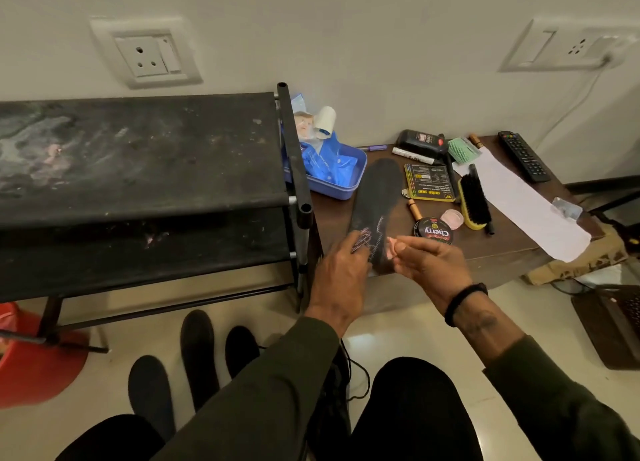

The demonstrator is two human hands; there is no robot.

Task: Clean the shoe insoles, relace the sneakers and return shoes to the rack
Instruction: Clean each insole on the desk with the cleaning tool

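A black insole (375,200) lies lengthwise on the low brown table (502,245), its heel end hanging over the front edge. My left hand (341,273) presses a small patterned cloth (363,240) onto the heel of the insole. My right hand (427,256) hovers just right of the heel, fingers curled and pinched, touching the insole's edge. Three more black insoles (197,353) lie on the floor below the rack. Black laces (353,374) trail on the floor between my knees.
An empty black shoe rack (138,155) stands at left. On the table are a blue tray (346,186), polish tin (433,232), yellow brush (474,197), remote (523,155) and white paper (526,204). A red tub (31,356) sits at far left, a laptop (613,322) at right.
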